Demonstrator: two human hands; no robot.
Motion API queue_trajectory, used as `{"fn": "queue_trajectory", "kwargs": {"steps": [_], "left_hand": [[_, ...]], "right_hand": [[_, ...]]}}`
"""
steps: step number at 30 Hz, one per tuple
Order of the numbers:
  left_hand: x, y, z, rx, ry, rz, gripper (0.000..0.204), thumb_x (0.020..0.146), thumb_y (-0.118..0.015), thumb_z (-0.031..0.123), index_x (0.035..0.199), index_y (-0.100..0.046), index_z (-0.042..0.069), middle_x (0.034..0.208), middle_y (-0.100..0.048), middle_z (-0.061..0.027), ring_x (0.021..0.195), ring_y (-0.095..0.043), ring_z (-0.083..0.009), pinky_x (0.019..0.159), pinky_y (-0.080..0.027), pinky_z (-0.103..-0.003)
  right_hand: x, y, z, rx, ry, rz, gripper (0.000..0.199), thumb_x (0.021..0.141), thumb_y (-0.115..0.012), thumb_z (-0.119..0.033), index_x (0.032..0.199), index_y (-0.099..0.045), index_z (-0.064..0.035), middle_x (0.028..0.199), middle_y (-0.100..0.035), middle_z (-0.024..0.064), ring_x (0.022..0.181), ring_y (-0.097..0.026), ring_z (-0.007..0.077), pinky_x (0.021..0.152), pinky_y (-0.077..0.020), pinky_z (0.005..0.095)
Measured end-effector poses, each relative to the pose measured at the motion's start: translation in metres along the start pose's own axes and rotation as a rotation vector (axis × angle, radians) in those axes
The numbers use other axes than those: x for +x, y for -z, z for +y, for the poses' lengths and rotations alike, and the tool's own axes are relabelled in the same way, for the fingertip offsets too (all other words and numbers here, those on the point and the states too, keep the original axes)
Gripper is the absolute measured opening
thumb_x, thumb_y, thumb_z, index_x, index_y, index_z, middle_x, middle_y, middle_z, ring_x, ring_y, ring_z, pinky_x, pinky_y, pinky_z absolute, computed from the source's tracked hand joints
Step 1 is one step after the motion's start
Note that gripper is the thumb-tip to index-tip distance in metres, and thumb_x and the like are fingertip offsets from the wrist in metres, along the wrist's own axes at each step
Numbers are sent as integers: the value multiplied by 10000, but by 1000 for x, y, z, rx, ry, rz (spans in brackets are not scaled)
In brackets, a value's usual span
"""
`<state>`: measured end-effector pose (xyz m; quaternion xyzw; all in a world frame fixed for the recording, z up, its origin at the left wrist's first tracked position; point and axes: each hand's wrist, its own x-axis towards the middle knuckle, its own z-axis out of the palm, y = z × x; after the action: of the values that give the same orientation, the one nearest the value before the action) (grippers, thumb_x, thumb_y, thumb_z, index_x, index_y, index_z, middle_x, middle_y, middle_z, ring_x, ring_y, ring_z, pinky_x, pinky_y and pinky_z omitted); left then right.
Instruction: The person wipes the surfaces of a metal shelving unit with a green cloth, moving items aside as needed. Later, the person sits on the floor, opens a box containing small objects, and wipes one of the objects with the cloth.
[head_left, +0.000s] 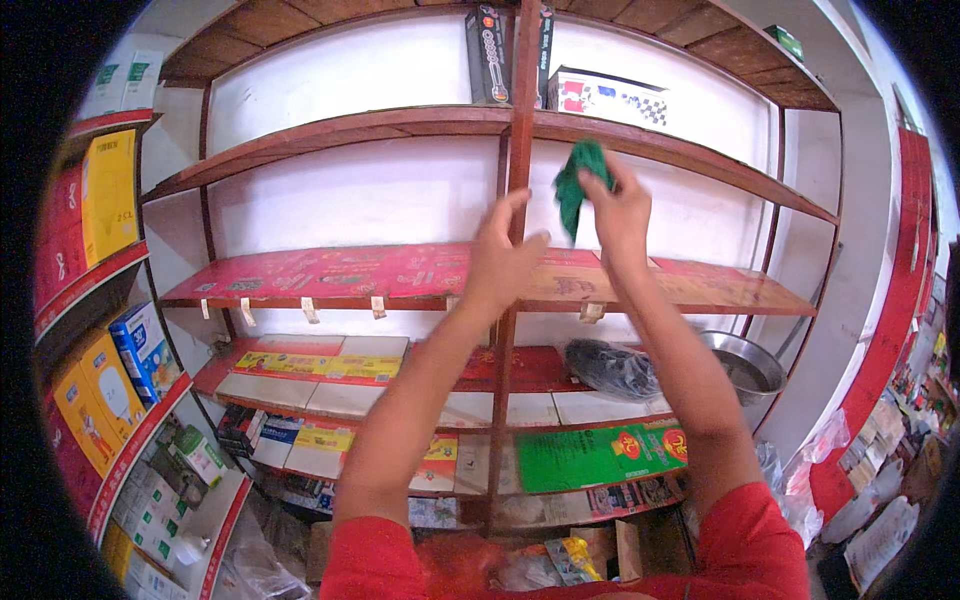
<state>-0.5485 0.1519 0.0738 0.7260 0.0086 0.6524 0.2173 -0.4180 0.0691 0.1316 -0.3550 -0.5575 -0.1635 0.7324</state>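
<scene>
My right hand is raised in front of the wooden shelf unit and grips a crumpled green cloth, held just under the upper shelf board. My left hand is beside it, fingers spread, resting against the red upright post at the level of the red-lined middle shelf. Both forearms rise from the lower edge; I wear red sleeves.
Dark and white boxes stand on the top shelf. Lower shelves hold flat boxes, a black plastic bag, a metal bowl and a green package. Yellow, blue and red cartons fill the left shelving.
</scene>
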Motion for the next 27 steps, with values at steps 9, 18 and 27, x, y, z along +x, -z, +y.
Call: {"fn": "queue_trajectory", "kwargs": {"steps": [9,18,27], "left_hand": [[99,47,-16,518,-37,16,311,748,-632,111,1048,-653,31,1161,-603,-159,1082,-555,-309,940,-436,-365],[163,86,-8,986,-634,124,253,754,-586,76,996,-650,38,1079,-611,-137,1044,-547,-306,903,-439,-420],[177,68,-38,1230,-578,-35,123,742,-587,71,829,-664,32,872,-631,-116,889,-610,-281,801,-481,-399]], "right_hand": [[88,-104,34,-744,631,-23,417,778,-690,-130,1188,-610,-145,1397,-354,285,1154,-497,457,921,-474,452],[163,-133,20,-769,692,185,270,781,-568,-9,1032,-665,7,1360,-382,340,1205,-456,446,982,-421,448],[245,-161,23,-917,900,379,185,741,-586,-36,891,-685,6,1133,-550,324,1029,-569,451,877,-484,464]]}}
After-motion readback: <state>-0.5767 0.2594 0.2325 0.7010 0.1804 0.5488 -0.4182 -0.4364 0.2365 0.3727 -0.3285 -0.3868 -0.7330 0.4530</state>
